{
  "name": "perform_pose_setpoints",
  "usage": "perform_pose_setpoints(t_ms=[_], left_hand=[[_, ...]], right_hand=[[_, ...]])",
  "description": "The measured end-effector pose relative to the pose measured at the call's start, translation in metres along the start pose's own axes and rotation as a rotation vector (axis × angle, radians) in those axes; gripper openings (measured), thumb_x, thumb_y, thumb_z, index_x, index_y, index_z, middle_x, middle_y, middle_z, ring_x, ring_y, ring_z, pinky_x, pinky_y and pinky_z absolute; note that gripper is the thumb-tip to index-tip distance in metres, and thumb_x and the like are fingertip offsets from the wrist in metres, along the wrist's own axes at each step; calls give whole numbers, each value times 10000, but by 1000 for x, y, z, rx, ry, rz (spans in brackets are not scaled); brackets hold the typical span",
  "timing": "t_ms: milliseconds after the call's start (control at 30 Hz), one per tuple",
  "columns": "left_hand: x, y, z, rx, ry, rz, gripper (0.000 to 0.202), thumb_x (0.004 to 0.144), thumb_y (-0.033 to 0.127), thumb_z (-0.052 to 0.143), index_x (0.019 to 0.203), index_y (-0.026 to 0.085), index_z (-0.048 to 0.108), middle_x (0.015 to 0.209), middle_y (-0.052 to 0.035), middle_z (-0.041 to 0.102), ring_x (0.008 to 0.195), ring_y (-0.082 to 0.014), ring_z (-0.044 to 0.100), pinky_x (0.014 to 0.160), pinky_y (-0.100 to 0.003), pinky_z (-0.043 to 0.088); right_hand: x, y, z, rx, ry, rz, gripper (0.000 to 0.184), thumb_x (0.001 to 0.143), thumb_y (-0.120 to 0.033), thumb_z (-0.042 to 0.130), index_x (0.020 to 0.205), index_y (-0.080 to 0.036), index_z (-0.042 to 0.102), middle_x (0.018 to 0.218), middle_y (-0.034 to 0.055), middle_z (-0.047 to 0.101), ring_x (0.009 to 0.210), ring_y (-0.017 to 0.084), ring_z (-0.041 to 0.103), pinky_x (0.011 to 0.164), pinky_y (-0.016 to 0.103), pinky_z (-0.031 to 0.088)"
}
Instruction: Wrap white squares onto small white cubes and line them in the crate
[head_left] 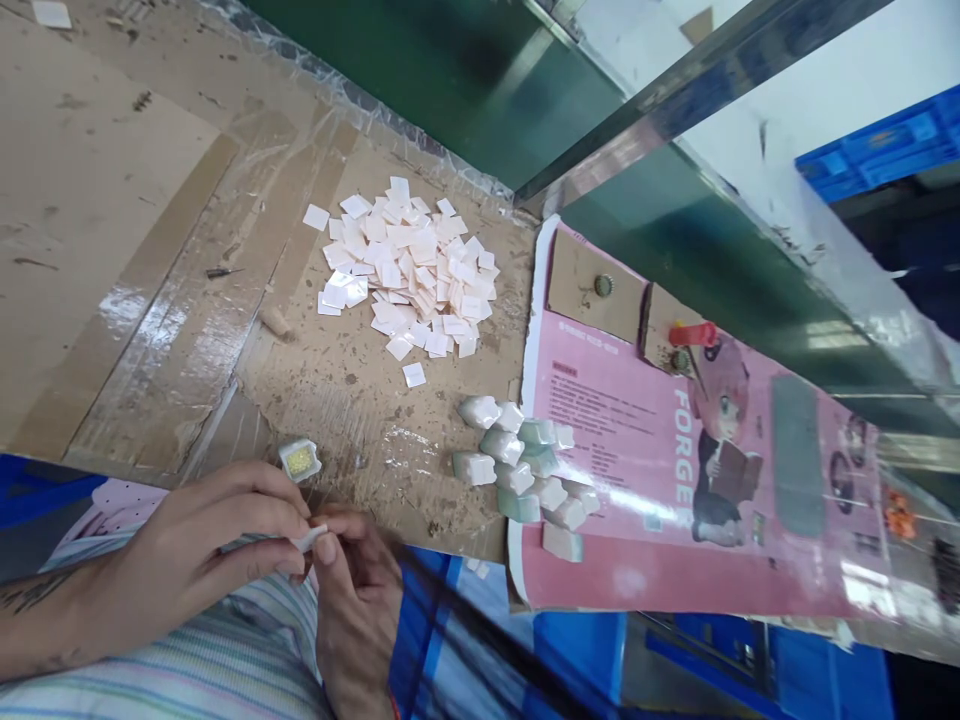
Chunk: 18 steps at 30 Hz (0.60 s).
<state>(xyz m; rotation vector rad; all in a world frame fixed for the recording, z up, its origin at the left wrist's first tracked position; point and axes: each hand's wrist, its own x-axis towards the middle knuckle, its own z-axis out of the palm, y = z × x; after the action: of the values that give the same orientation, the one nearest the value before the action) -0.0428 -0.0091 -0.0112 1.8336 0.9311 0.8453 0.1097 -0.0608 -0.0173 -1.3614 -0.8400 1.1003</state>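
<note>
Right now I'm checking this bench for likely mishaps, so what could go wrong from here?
The small white piece is pinched between the hands by the near edge of the cardboard-covered table; if it slips, it might fall off. The yellow-topped block sits close beside the left hand, so a careless move could knock it. The white squares lie loosely heaped; a brushing arm might scatter them.

Garment: pale fabric, thin multicoloured stripes. Left forearm: dark markings. Right wrist: narrow red band, partly visible. Left hand, right hand: bare.
</note>
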Motion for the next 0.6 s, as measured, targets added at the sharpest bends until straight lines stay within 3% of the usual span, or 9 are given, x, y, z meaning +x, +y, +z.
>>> perform_pose_setpoints(t_ms=[67, 133, 200, 267, 367, 467, 600], left_hand=[[0, 2, 1, -8, 22, -7, 79, 981, 272, 596, 1045, 267, 643, 939, 35, 699, 849, -68, 697, 811, -80, 537], [-1, 2, 0, -33, 11, -38, 109, 975, 229, 600, 1065, 278, 639, 924, 61, 697, 818, -48, 691, 793, -53, 514], [-2, 2, -1, -75, -29, -110, 140, 970, 175, 580, 1042, 272, 652, 924, 77, 698, 805, -51, 688, 767, -68, 516], [-2, 1, -3, -115, -58, -210, 140, 964, 165, 568, 1002, 255, 668, 894, 73, 701, 784, -67, 685, 738, -98, 525], [-1, -2, -3, -174, -82, -305, 90, 961, 268, 600, 935, 252, 685, 817, 60, 690, 716, -69, 662, 683, -102, 515], [1, -2, -3, -237, -87, -316, 123, 978, 319, 585, 937, 273, 691, 785, 65, 679, 663, -54, 633, 639, -88, 490], [1, 0, -5, -269, -83, -212, 117, 938, 346, 662, 1045, 306, 683, 868, 50, 701, 766, -78, 676, 721, -117, 516]], right_hand=[[-5, 3, 5, 219, 33, 195, 165, 852, -383, 765, 935, -269, 679, 721, -56, 662, 490, 74, 587, 413, 149, 496], [-7, 6, 5, 298, 39, 207, 184, 835, -356, 787, 972, -292, 682, 741, -61, 662, 486, 70, 583, 424, 156, 513], [-7, 6, 1, 188, -5, 81, 118, 876, -346, 746, 975, -299, 702, 793, -41, 684, 522, 83, 622, 480, 187, 557], [-5, 6, -7, -47, -92, -141, 94, 922, -361, 689, 983, -293, 713, 817, -17, 705, 604, 114, 673, 556, 223, 591], [-1, 8, -19, -370, -183, -451, 146, 980, -298, 594, 1093, -302, 687, 812, -2, 705, 708, 145, 697, 627, 257, 599], [-3, 16, -29, -486, -150, -542, 258, 970, -175, 556, 1150, -322, 670, 875, 12, 690, 776, 161, 699, 669, 292, 603], [-14, 31, -40, -728, -149, -620, 248, 945, -154, 568, 1115, -296, 681, 959, 42, 698, 863, 195, 714, 741, 342, 626]])
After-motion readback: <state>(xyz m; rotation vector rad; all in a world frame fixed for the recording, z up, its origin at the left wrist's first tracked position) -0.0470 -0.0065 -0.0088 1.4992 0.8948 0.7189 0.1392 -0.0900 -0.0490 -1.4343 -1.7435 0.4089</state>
